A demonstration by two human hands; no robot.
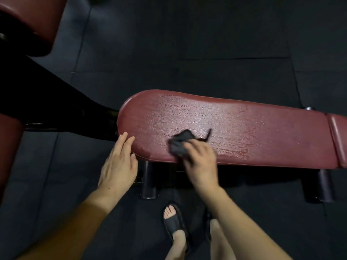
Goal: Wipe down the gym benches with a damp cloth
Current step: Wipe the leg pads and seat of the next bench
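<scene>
The fingers [189,149] of the right hand [201,162] curl over a bunched dark cloth [181,143] and press it onto the red padded surface [244,128] of the bench, near its front edge and toward the rounded left end. The left hand [117,166] holds nothing; its fingers [124,142] lie straight and released, their tips touching that rounded end as if to steady it.

From the head view, the only one, a wet sheen with streaks covers much of the pad from the middle toward the right seam, while the rounded left end looks duller, so that patch likely needs passes yet. To do the step well, I would flatten the cloth more under the palm, since the wad touches little vinyl, and draw long overlapping strokes along the pad, carried over the piped edge. A sandalled foot [173,220] stands on the dark floor [206,44] just below the bench.
</scene>
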